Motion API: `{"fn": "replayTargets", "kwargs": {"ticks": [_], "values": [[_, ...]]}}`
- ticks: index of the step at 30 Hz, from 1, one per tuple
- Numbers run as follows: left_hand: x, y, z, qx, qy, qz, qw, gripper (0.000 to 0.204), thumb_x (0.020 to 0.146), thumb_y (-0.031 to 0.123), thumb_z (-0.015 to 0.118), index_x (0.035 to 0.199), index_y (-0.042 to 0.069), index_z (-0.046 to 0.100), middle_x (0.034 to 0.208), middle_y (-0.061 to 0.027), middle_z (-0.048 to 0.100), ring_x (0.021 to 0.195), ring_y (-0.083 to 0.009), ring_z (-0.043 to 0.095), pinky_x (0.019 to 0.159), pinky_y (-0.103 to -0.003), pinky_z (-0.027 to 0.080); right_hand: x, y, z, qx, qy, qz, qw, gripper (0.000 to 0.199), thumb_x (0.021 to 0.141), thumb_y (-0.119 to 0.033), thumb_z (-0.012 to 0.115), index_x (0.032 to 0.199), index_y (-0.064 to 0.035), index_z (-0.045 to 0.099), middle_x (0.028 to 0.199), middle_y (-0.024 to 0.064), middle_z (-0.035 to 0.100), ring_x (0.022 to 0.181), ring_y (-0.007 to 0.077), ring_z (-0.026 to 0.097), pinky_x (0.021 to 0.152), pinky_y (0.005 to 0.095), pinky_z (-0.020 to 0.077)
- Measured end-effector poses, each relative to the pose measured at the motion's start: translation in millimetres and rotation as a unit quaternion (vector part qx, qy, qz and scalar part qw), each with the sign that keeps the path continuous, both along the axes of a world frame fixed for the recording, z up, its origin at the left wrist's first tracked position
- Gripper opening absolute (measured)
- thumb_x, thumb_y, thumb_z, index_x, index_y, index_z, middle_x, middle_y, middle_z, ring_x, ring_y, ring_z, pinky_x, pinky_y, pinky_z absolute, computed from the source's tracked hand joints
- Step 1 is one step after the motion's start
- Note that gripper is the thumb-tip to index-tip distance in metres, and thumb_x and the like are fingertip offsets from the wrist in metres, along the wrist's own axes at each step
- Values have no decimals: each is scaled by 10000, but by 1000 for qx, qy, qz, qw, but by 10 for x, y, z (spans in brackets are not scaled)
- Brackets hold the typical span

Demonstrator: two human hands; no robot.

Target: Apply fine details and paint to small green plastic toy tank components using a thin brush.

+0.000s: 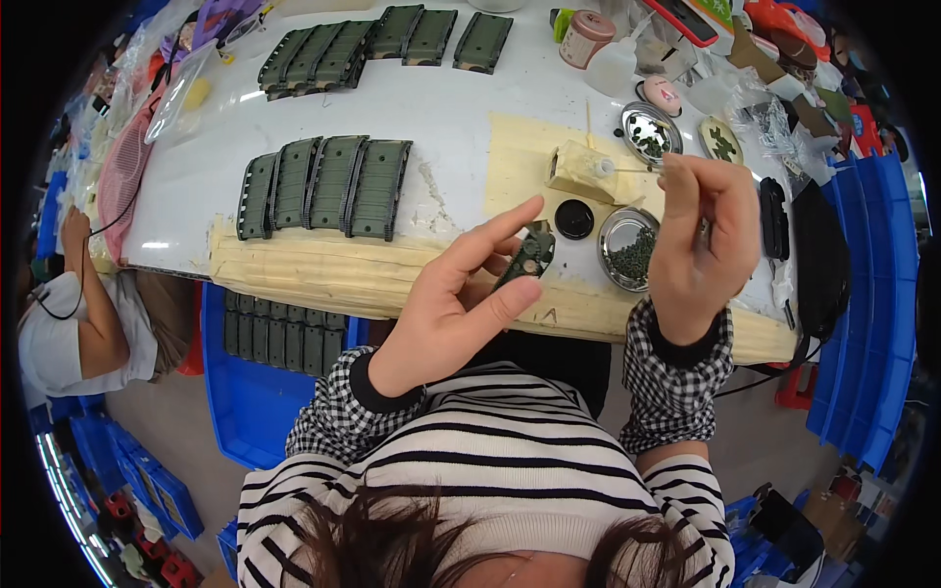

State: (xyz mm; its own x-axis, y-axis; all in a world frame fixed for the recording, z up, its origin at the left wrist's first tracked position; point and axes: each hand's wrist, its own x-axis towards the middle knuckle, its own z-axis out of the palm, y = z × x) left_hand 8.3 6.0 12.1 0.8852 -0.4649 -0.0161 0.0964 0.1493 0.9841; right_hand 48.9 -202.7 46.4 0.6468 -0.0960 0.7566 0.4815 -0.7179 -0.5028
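Observation:
My left hand holds a small camouflage-patterned green part between thumb and fingers, above the front of the table. In my right hand a thin stick is pinched, pointing left. Its far end is at the pale mouth of a small container wrapped in cream tape; whether it dips inside I cannot tell. Beside that container lies a round black cap. A round metal dish of tiny dark green pieces sits between my hands. To the left stand several curved, ribbed green panels in a row.
More green panels lie at the far side. A second metal dish, a pink jar and clutter fill the far right. Below the table edge, a blue crate holds green parts. Another person's arm is at left.

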Motion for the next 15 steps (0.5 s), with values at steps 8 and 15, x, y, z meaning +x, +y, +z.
{"fn": "replayTargets", "kwargs": {"ticks": [8, 15], "values": [[-5, -30, 68, 97, -82, 6, 992, 535, 888, 68, 649, 1399, 52, 492, 1057, -43, 526, 911, -89, 497, 759, -216, 452, -203, 158, -69, 220, 158, 300, 915, 89, 986, -50, 508, 947, 30, 516, 894, 79, 545, 755, 104, 595, 691, 216, 492], [0, -11, 25, 121, -109, 12, 987, 530, 881, 74, 657, 1388, 54, 505, 1064, -59, 528, 914, -88, 502, 738, -208, 450, -191, 162, -62, 178, 158, 294, 926, 53, 975, 6, 493, 946, 47, 513, 867, 75, 540, 785, 125, 646, 683, 214, 496]]}}
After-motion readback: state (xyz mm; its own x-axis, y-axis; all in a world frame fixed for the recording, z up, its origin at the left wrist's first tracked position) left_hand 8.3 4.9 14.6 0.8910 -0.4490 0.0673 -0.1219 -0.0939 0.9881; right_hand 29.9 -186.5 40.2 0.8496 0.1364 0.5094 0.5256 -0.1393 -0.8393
